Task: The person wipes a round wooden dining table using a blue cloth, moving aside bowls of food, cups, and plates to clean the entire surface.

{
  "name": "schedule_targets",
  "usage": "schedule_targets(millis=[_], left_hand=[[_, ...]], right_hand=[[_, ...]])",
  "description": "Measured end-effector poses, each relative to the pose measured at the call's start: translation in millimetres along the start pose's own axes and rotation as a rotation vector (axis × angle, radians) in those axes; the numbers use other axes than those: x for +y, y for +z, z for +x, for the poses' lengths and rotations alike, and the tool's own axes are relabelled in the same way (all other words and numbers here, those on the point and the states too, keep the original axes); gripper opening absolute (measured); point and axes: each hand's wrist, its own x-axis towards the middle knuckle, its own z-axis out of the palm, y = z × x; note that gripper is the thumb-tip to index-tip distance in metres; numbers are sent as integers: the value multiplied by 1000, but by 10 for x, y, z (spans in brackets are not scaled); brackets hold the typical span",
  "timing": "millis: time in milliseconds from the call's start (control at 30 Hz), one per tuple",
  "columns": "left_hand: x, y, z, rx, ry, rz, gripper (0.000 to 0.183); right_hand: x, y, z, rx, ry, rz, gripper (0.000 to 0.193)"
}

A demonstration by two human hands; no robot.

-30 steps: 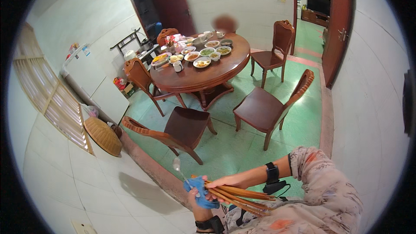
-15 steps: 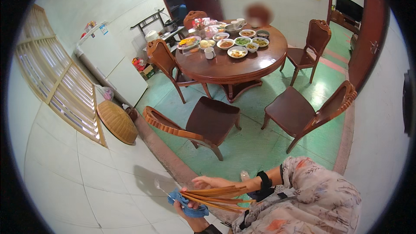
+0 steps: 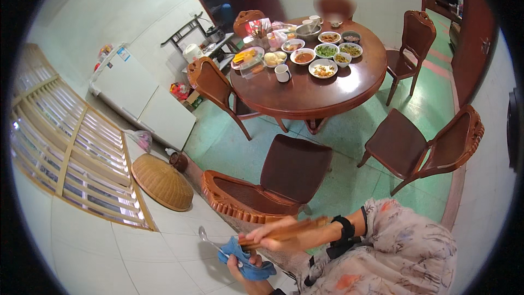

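Observation:
In the lower middle, my left hand (image 3: 233, 266) is closed on a blue cloth (image 3: 238, 249) and a metal spoon (image 3: 204, 235). The spoon's bowl sticks out to the left, and its handle runs across the cloth. My right hand (image 3: 273, 235) lies over a bundle of brown wooden chopsticks (image 3: 305, 227), with its fingers wrapped round them near the cloth. One end of the bundle meets the cloth; the other points right, along my right forearm, and is smeared by motion.
Ahead stands a round wooden table (image 3: 262, 95) with several dishes and a white mug (image 3: 283, 73). A carved chair (image 3: 295, 166) is close before my hands, another chair (image 3: 398, 142) to the right. A woven basket lid (image 3: 162, 182) leans on the left wall. Someone sits beyond the table.
My right hand has closed on the chopsticks, which were fanned out in my left hand. The view has moved closer to the table and chairs.

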Motion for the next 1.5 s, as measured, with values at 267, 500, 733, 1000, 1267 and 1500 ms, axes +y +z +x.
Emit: schedule_targets(millis=[267, 500, 733, 1000, 1267, 1500], left_hand=[[478, 283, 696, 13, -65, 263, 54], [1088, 5, 1988, 43, 5, 112, 35], [1506, 80, 3019, -31, -58, 184, 35], [1566, 94, 3824, -92, -92, 282, 36], [1521, 351, 4456, -154, -167, 275, 36], [1254, 269, 5257, -173, -323, 334, 39]], right_hand=[[-333, -681, 683, 543, 290, 343, 17], [-722, -1059, 526, 972, -16, 149, 25], [-741, -789, 400, 1389, -283, 46, 25], [-567, -422, 265, 1547, -503, 100, 18], [-304, -350, 244, 1756, -619, 63, 17], [-70, -218, 1027, 1820, -601, -48, 18]])
